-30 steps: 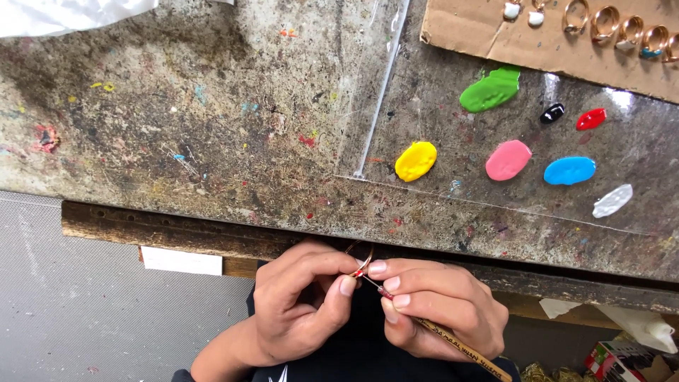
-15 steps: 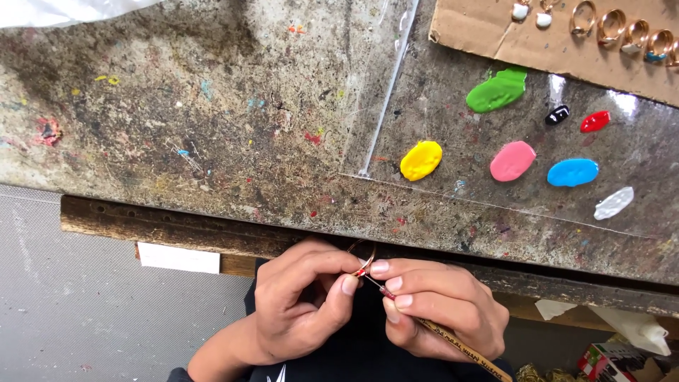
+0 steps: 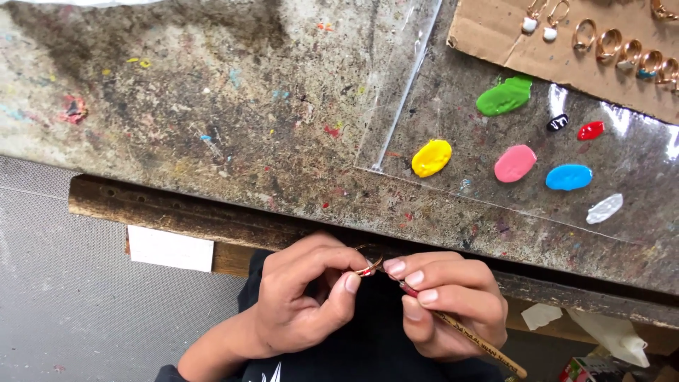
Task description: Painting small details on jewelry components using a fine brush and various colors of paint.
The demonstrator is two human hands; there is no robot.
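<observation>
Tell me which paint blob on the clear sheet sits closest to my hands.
The yellow blob, at the sheet's left end. It lies nearest the table's front edge above your hands; the green, pink and blue blobs lie farther right.

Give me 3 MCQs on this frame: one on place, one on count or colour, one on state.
1. Where do the paint blobs lie?
A. on a clear plastic sheet on the worktable
B. in a round cup
C. on the floor

2. How many paint blobs show?
A. four
B. seven
C. ten

3. What is the right hand doing?
A. lying flat on the table
B. gripping a thin brush, tip at a small ring
C. hanging empty

Key:
1 A: the clear plastic sheet lies on the speckled worktable under the blobs.
2 B: green blob, yellow blob, pink blob, blue blob, red blob, black blob, white blob.
3 B: the right hand holds the brush against the ring pinched by the left hand.
</observation>
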